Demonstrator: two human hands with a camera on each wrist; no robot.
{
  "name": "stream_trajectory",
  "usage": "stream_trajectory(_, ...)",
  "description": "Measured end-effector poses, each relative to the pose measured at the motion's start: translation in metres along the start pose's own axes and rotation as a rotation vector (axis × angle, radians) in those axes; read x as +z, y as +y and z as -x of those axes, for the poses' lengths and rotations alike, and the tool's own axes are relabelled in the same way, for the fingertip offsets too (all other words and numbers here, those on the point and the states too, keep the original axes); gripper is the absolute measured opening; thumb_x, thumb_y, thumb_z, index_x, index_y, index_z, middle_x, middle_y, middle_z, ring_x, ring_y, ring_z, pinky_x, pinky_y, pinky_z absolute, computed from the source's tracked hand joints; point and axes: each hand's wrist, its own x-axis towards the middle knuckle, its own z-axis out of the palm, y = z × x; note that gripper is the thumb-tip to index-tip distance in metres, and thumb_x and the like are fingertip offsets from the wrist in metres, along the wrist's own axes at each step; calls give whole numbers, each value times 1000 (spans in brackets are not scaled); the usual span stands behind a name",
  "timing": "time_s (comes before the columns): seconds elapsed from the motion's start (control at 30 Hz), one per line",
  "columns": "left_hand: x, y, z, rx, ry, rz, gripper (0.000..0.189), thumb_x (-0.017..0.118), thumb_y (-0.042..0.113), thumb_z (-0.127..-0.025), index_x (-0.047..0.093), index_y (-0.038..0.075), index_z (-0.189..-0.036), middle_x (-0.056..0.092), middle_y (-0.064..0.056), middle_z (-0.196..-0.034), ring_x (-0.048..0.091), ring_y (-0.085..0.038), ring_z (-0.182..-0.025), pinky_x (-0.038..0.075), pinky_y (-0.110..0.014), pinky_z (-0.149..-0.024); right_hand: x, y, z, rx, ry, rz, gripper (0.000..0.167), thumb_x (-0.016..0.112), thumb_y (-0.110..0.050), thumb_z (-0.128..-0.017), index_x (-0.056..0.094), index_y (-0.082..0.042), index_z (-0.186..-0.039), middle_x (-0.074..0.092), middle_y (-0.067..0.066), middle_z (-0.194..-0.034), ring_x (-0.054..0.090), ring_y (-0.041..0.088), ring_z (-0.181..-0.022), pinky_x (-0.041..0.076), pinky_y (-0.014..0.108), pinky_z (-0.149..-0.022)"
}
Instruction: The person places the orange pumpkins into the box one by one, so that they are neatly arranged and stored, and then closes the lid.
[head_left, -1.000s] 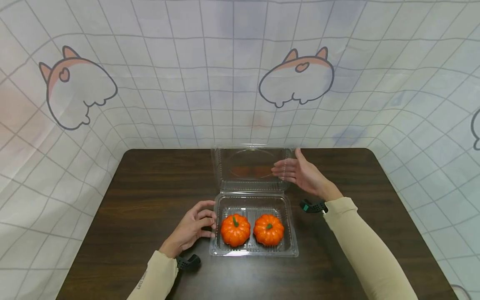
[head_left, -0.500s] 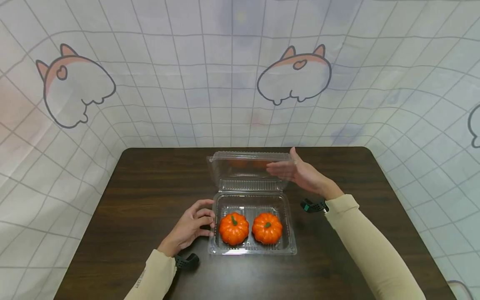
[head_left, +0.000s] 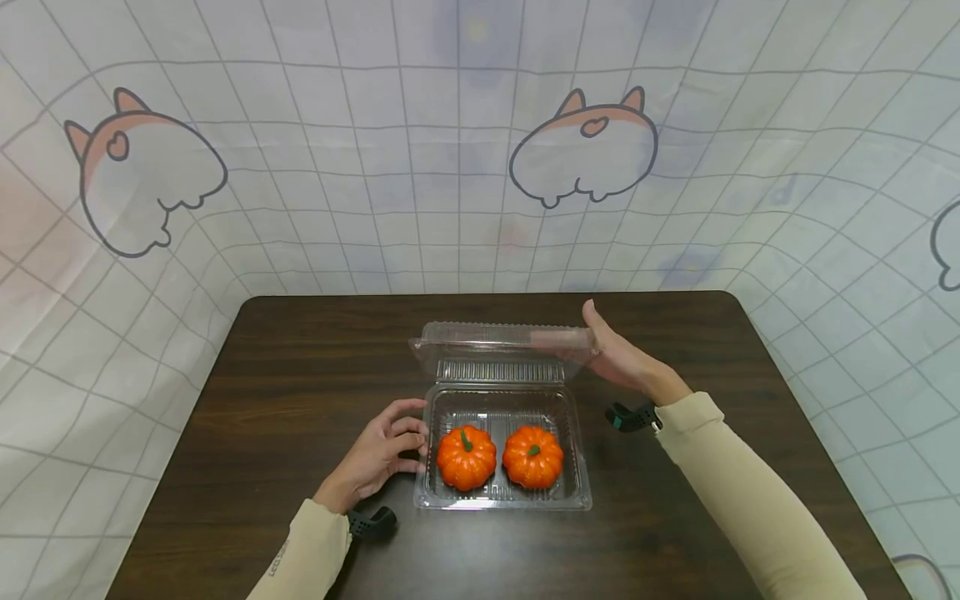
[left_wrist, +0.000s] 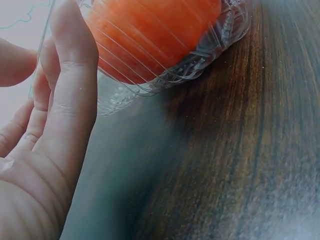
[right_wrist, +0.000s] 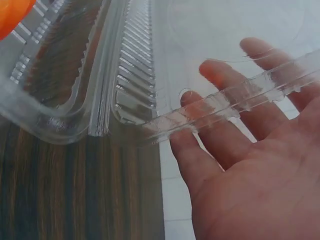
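Note:
A clear plastic clamshell container (head_left: 504, 503) stands on the table, its lid (head_left: 487, 333) raised at the back hinge and leaning forward. Two orange toy pumpkins, a left one (head_left: 467, 458) and a right one (head_left: 532, 457), sit side by side in the base; both have green stems. My left hand (head_left: 382, 450) holds the base's left edge with curled fingers and thumb. Behind the lid's right side, the fingers of my right hand (head_left: 618, 354) are straight and spread, showing through the plastic; its thumb (head_left: 590, 315) points up. In the right wrist view the lid's rim crosses in front of those fingers.
The dark wooden table (head_left: 315, 350) ends at a back edge just beyond the lid. A white grid-patterned cloth (head_left: 465, 208) with cartoon prints hangs behind and at the sides. Each wrist wears a dark band, such as the right band (head_left: 630, 417).
The lid has tilted forward and down from nearly upright, with my right hand behind it. My left hand and the pumpkins have stayed in place.

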Motion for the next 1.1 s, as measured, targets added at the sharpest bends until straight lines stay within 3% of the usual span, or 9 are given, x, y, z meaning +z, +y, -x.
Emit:
stream_trajectory(0.07, 0, 0, 0, 0, 0, -1, 60, 60, 3, -100, 33, 11, -153, 59, 0, -103, 63, -17, -85, 65, -35, -75, 2, -1, 3, 27, 4, 7, 110, -5, -79, -95, 25, 5, -160, 16, 22, -172, 6, 44, -162, -3, 67, -129)
stream_trajectory(0.23, 0, -1, -1, 4, 0, 0, 60, 60, 3, -100, 34, 12, -152, 59, 0, -103, 63, -17, -85, 65, -35, -74, 6, 0, 9, 2, 6, 86, 110, -10, -72, -97, 18, 15, -158, 12, 36, -168, 8, 53, -157, 5, 69, -128)
stream_trajectory(0.3, 0, -1, -1, 3, 1, 1, 60, 60, 3, -100, 34, 12, -152, 59, 0, -103, 63, -17, -85, 65, -35, -74, 7, 2, 9, -48, -7, 148, 107, -9, -71, -99, 31, 9, -157, 24, 32, -166, 18, 51, -157, 11, 71, -126)
stream_trajectory(0.5, 0, -1, -1, -2, 7, 5, 60, 60, 3, -99, 34, 12, -152, 59, -1, -103, 63, -17, -85, 65, -35, -74, 10, 9, 11, -106, 6, 311, 90, -6, -71, -100, 43, -21, -158, 36, 10, -168, 29, 46, -156, 23, 86, -112)
stream_trajectory(0.63, 0, -1, -1, -1, 2, 11, 59, 60, 2, -100, 34, 12, -152, 59, -1, -103, 63, -17, -85, 65, -35, -74, 13, 13, 15, -113, 43, 389, 88, -4, -71, -101, 44, -23, -158, 34, 12, -168, 28, 51, -155, 32, 90, -100)
stream_trajectory(0.67, 0, -1, -1, -1, 1, 13, 59, 59, 2, -100, 34, 12, -152, 59, -1, -103, 63, -17, -85, 65, -35, -74, 13, 14, 16, -117, 50, 400, 89, -3, -71, -101, 44, -23, -157, 34, 11, -168, 38, 52, -149, 43, 84, -93)
stream_trajectory(0.83, 1, -1, -2, 2, -4, 22, 58, 59, 2, -100, 35, 13, -151, 60, 0, -103, 63, -16, -84, 65, -35, -74, 16, 13, 21, -188, 28, 424, 87, -2, -65, -105, 45, -12, -156, 39, 13, -165, 39, 48, -151, 32, 75, -114)
stream_trajectory(0.9, 2, -1, -2, 0, -5, 28, 57, 60, 3, -99, 35, 13, -150, 60, 0, -102, 63, -16, -84, 65, -35, -74, 17, 11, 23, -215, 9, 442, 86, -2, -61, -106, 45, -10, -156, 40, 15, -164, 28, 45, -157, 16, 74, -124)
stream_trajectory(1.1, 3, 0, -1, -3, -7, 44, 59, 62, 5, -100, 32, 13, -150, 61, 0, -102, 63, -16, -85, 65, -35, -74, 22, 7, 26, -199, 12, 594, 67, 7, -52, -111, 44, -21, -158, 41, 7, -165, 30, 38, -158, 23, 69, -124)
